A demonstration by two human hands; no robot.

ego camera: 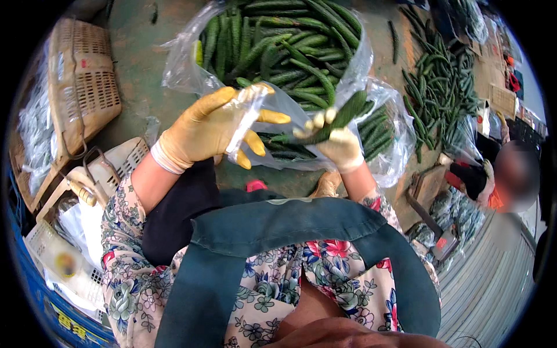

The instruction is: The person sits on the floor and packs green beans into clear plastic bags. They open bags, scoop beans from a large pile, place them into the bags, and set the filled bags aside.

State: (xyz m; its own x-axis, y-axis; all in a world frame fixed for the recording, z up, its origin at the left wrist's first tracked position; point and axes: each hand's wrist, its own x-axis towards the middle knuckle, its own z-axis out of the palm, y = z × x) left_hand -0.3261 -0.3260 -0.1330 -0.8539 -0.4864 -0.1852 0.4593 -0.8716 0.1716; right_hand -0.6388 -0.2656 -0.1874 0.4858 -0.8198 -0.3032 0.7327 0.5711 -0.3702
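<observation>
My left hand (pixel 204 126), in a yellow glove, holds the edge of a clear plastic bag (pixel 300 115), a folded strip of which crosses its spread fingers. In my right hand (pixel 341 145), gloved in pale yellow, a dark green cucumber (pixel 350 111) is gripped at a tilt, partly hidden by the fingers. Beyond both hands lies a large clear plastic liner (pixel 182 69) filled with many cucumbers (pixel 304 52). More cucumbers (pixel 376 130) sit in clear plastic just right of my right hand.
Loose cucumbers (pixel 439 87) are heaped on the floor at right. A co-worker (pixel 474 178) handles clear plastic there, near a platform scale (pixel 428 191). Perforated plastic crates (pixel 87 78) stand at left, one holding clear bags (pixel 37 117). Metal shutter slats (pixel 483 278) border the lower right.
</observation>
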